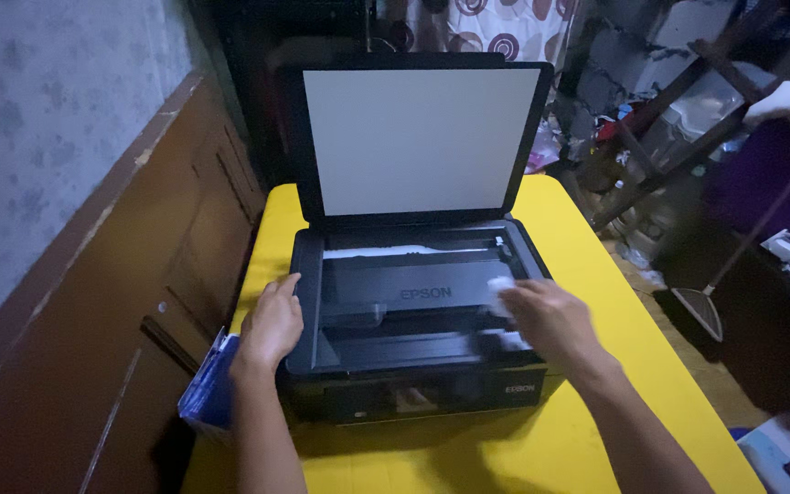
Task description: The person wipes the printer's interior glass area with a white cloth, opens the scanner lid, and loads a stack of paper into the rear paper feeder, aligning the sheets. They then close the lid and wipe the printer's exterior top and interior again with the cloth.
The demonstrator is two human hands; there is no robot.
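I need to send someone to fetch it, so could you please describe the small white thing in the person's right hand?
Find the yellow table with the black printer, its scanner lid raised. On the glass, at the right, the right hand holds a small white wad; whether cloth or tissue, I cannot tell. It is the only crumpled white thing on the dark glass.

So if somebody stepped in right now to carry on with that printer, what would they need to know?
Left hand: flat on the left edge of the black printer, holding nothing.
Right hand: over the scanner glass, pinching a small white cloth or tissue.
Printer sits on the yellow table; its lid is up. A blue box hangs at the table's left edge.
Done: lid open, wiping begun.
Left: apparently the rest of the glass; how clean it is cannot be told.
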